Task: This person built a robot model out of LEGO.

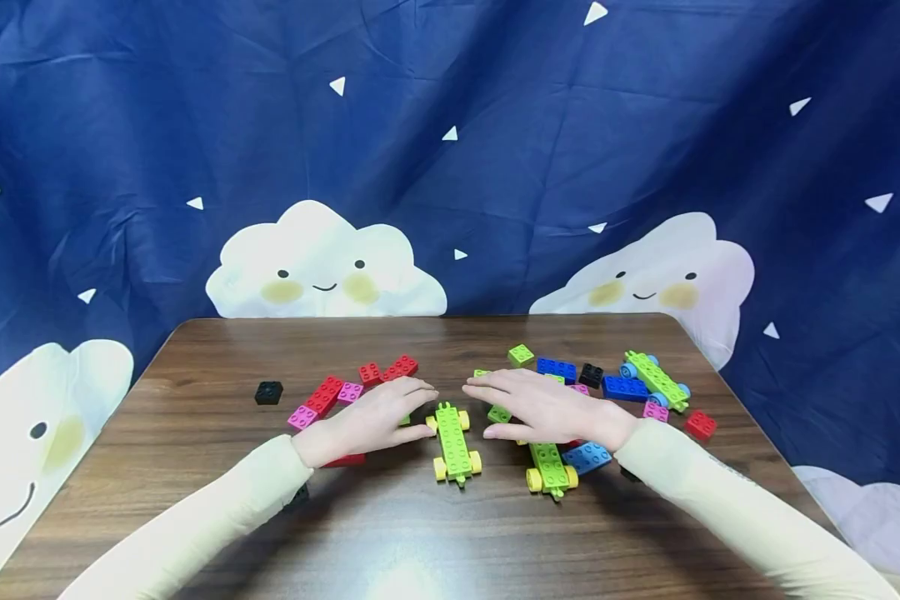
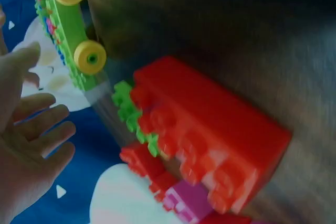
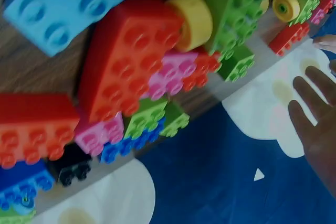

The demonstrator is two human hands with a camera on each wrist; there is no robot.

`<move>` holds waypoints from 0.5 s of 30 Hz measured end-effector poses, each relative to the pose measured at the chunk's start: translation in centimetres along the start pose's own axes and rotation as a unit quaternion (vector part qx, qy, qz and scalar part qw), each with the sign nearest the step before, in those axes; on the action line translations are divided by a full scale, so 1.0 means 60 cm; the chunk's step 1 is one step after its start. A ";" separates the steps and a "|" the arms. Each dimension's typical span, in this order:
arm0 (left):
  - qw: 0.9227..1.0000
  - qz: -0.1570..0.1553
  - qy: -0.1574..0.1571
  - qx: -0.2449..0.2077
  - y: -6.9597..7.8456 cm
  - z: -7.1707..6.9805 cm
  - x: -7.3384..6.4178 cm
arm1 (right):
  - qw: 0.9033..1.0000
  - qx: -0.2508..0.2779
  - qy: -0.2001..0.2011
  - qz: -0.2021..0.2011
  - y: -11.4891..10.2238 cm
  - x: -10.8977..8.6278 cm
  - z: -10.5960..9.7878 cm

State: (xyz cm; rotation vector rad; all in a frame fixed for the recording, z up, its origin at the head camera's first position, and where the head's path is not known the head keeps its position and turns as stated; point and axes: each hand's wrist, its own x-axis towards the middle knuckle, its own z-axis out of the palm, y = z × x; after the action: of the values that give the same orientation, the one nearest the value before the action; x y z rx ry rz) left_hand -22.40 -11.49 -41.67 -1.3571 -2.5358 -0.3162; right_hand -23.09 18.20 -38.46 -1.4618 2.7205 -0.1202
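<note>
Between the two hands lies a lime-green toy car base with yellow wheels. My left hand is just left of it, fingers extended and holding nothing; whether the fingertips touch it cannot be told. Under that hand are a red brick and a green brick, partly covered in the head view. My right hand reaches over the right-hand bricks with its fingers straight and nothing gripped. Below it sits a second green car base with yellow wheels, its far end hidden by the hand. A light blue brick lies beside it.
Red bricks and pink bricks spread at the left, with a black brick farther out. At the right are blue bricks, a red brick and a green car base with blue wheels. A blue curtain hangs behind the table.
</note>
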 end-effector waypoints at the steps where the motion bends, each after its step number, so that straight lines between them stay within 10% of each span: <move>1: 1.000 0.001 0.006 -0.001 0.001 0.004 0.000 | 1.000 0.005 -0.001 0.005 -0.003 0.002 0.001; 15: 0.998 -0.010 0.056 0.004 0.017 0.025 0.005 | 0.999 0.017 -0.023 0.033 -0.018 0.026 0.021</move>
State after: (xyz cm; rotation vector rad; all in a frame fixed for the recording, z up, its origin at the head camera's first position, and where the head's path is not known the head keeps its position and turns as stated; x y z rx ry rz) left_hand -21.88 -10.28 -42.91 -1.2741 -2.4588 -0.3756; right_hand -22.95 16.28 -39.66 -1.3486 2.7122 -0.1285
